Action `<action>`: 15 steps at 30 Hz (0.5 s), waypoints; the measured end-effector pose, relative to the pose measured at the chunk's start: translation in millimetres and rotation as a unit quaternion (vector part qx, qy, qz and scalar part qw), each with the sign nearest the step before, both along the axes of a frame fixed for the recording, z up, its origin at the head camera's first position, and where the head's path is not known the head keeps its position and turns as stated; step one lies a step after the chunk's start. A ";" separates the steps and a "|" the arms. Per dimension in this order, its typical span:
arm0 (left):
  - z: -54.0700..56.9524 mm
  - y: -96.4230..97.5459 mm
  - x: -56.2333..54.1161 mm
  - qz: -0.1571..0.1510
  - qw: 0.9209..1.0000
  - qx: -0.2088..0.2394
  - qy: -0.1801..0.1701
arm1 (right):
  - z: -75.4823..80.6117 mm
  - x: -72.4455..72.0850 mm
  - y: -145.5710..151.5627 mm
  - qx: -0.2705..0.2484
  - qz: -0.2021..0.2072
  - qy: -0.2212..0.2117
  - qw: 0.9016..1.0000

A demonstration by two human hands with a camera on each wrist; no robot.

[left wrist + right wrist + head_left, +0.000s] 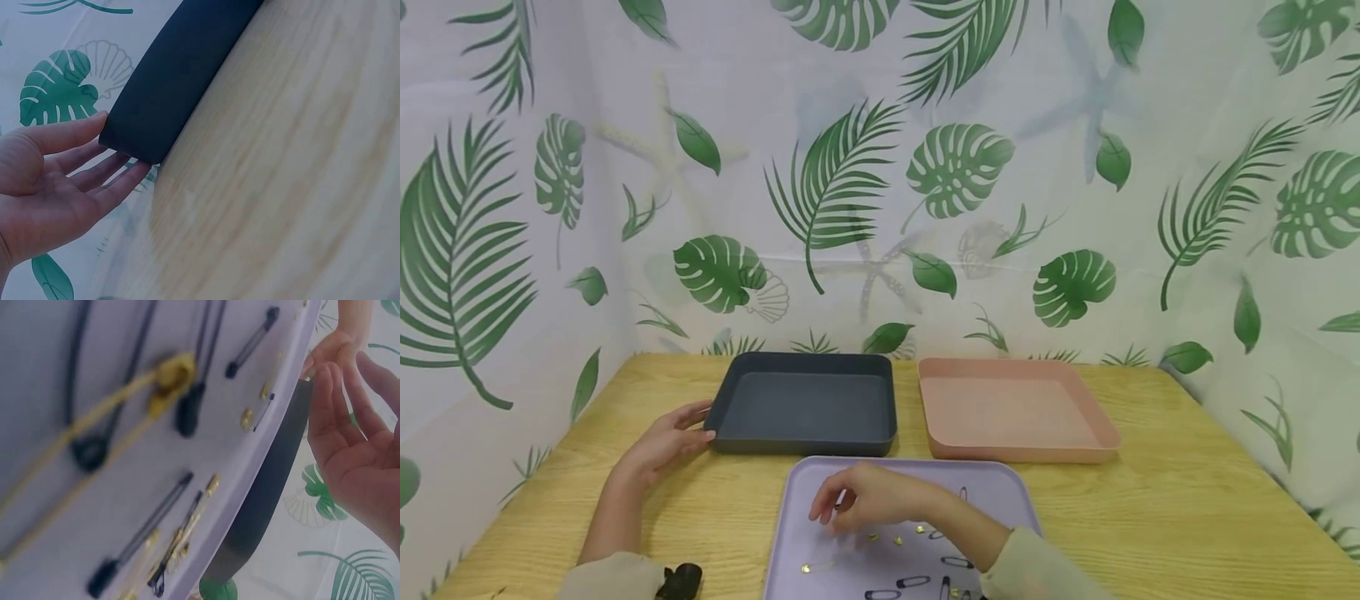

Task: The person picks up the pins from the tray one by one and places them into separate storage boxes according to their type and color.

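Observation:
At the left end of the dark grey tray (812,408), my left hand (658,446) touches the side with its fingers extended. The left wrist view shows the thumb at the rim and the other fingers along the end wall (144,119). My right hand (880,496) hovers over the lilac tray (788,533), fingers loosely bent. Nothing shows in its grasp in the right wrist view, where the palm and fingers (359,444) are seen. Scattered on the lilac tray are several black safety pins (913,582) and gold safety pins (816,567); my right hand and forearm hide part of it.
A pink tray (1015,408) stands right of the dark one, both behind the lilac tray on the wooden table (1150,500). Leaf-patterned cloth (865,317) rises behind the table and at its sides. A black object (681,581) is by the left sleeve.

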State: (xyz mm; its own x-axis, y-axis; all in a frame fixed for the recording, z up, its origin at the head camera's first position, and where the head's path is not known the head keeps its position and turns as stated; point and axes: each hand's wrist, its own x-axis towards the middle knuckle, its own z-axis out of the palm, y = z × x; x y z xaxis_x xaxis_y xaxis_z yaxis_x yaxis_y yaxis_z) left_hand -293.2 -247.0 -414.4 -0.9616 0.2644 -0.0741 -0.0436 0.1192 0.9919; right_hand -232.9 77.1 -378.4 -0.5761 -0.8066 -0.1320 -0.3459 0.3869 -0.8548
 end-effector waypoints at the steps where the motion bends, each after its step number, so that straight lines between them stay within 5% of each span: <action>1: -0.2 -0.1 -0.1 0.000 1.000 0.002 -0.001 | -1.0 0.2 -1.4 0.001 0.000 -0.006 1.000; 15: -1.7 -0.9 -1.3 0.011 1.000 0.005 -0.011 | -7.9 7.2 -11.1 0.043 0.011 -0.031 0.999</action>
